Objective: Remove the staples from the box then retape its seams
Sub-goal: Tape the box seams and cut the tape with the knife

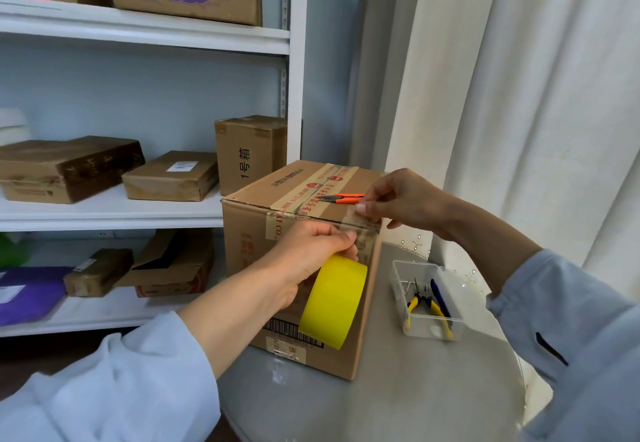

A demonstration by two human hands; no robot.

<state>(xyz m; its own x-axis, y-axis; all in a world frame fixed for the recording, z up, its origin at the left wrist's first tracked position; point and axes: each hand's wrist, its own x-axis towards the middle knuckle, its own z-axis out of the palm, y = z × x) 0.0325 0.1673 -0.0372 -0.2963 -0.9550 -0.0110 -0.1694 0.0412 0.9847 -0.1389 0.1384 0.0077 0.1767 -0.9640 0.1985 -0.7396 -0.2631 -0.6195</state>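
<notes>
Retaping step: the box (298,268) is standing on the counter (398,389); the left hand (308,254) is gripping the yellow tape roll (334,299), the right hand (398,199) is pinching the clear tape end (360,223) onto the top edge. Next, likely pulling the strip along the seam.

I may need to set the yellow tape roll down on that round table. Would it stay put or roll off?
The yellow tape roll is a wide round hoop, so on its edge it would probably roll across the smooth grey table. Laid flat on its side it should sit still. It looks hollow and likely light, since the left hand holds it alone.
</notes>
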